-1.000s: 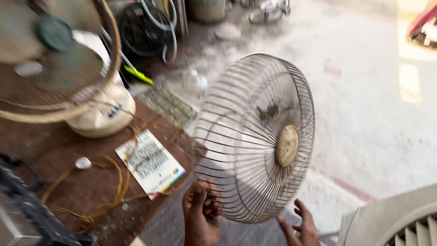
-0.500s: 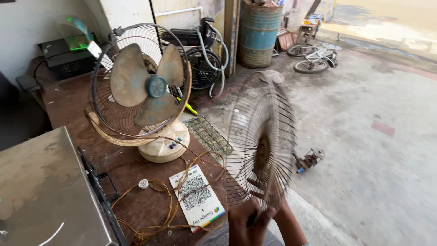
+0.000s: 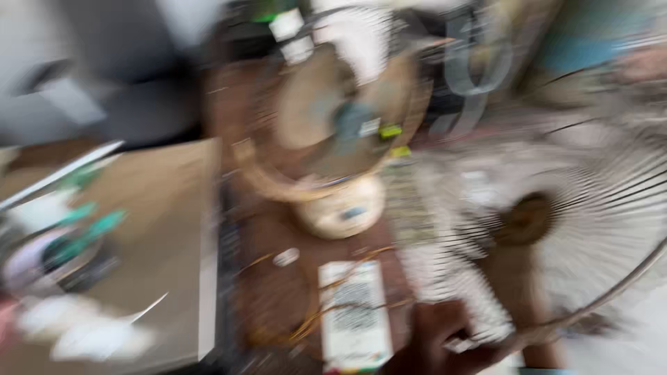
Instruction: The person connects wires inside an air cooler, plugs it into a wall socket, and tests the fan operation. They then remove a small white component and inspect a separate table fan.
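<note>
1. Gripping with my left hand (image 3: pixel 434 340), I have the lower rim of the round wire fan guard (image 3: pixel 556 229) pinched at the bottom of the view; the picture is badly smeared, so I cannot tell exactly how my fingers close. My right hand seems to sit behind the mesh, but its state I cannot tell.
2. At the left edge of the brown wooden bench (image 3: pixel 271 305) lies a flat grey metal box (image 3: pixel 153 229); I cannot make out anything inside it.
3. Near the bench's front edge lies a white printed card (image 3: pixel 353 316), with yellowish wires (image 3: pixel 306 326) looped across it.
4. Toward the back of the bench stands the cream table fan with bare blades (image 3: pixel 340 139), its rear cage on and its front open.
5. To the right, off the bench's edge, the guard hangs in my grip, apart from the fan. Judging by this, the guard is off the fan and not mounted.
</note>
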`<move>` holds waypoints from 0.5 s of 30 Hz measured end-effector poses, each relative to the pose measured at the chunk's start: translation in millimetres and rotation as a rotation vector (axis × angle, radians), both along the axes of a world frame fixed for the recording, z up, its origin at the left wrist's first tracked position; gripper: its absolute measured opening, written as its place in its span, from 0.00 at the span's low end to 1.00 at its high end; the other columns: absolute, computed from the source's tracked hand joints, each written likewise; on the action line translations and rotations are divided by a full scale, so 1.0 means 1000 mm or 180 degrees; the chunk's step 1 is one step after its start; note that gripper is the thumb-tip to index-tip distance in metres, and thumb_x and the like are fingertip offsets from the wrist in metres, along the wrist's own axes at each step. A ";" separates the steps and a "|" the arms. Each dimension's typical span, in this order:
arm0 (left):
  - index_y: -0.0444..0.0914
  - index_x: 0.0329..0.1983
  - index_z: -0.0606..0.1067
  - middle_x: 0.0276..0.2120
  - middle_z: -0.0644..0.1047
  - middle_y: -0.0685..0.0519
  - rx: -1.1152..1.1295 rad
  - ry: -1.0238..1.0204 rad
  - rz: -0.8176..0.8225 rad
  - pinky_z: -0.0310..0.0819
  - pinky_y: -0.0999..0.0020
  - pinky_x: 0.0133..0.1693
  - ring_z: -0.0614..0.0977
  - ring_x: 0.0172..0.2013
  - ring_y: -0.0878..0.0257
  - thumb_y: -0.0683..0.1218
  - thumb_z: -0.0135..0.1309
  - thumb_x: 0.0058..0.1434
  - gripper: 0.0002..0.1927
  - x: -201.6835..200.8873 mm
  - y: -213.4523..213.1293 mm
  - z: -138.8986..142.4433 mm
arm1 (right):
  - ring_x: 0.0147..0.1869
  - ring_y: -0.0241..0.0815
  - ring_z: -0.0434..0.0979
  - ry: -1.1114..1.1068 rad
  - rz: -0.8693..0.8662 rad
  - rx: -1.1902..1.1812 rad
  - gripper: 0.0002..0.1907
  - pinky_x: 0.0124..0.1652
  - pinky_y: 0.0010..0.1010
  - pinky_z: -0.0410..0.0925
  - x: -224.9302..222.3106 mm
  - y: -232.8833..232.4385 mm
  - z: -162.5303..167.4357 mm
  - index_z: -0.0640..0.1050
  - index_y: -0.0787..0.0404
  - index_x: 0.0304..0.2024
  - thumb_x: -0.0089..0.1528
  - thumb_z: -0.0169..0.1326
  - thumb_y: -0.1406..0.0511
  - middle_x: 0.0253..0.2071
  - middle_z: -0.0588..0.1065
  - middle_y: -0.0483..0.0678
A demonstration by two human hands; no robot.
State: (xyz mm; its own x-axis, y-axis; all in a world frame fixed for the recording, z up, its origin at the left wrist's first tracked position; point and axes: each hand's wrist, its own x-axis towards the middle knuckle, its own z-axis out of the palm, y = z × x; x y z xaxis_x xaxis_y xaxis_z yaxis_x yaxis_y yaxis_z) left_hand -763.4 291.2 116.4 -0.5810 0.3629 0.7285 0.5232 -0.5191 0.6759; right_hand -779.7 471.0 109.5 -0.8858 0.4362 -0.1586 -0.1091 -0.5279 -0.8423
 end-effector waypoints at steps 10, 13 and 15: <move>0.40 0.20 0.65 0.16 0.67 0.59 0.1039 -0.1229 0.0575 0.56 0.72 0.19 0.63 0.17 0.72 0.53 0.65 0.62 0.24 -0.045 0.013 0.013 | 0.74 0.58 0.60 0.0458 0.0954 -0.0237 0.41 0.63 0.71 0.59 -0.122 0.099 -0.040 0.61 0.46 0.72 0.63 0.41 0.36 0.75 0.58 0.51; 0.39 0.24 0.65 0.21 0.68 0.59 0.1100 -0.0509 0.0762 0.65 0.61 0.35 0.64 0.22 0.70 0.56 0.63 0.69 0.26 -0.051 -0.002 0.012 | 0.75 0.61 0.61 0.0769 0.1032 -0.0269 0.43 0.65 0.70 0.59 -0.139 0.107 -0.047 0.61 0.48 0.72 0.62 0.43 0.35 0.75 0.58 0.53; 0.39 0.22 0.63 0.20 0.68 0.57 0.0810 -0.0828 0.0862 0.58 0.68 0.28 0.63 0.22 0.69 0.57 0.64 0.65 0.27 -0.054 -0.018 0.012 | 0.74 0.62 0.60 0.0883 0.1019 -0.0330 0.44 0.64 0.72 0.59 -0.144 0.109 -0.059 0.61 0.47 0.72 0.61 0.44 0.34 0.74 0.59 0.53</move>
State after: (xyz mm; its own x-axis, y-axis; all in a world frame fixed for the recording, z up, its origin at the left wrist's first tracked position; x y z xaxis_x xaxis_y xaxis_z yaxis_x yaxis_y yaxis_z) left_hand -817.1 273.6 128.8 -0.8058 0.0009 0.5922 0.4927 -0.5536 0.6713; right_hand -923.7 579.6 50.9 -0.9890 0.1270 0.0759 -0.1409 -0.6521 -0.7450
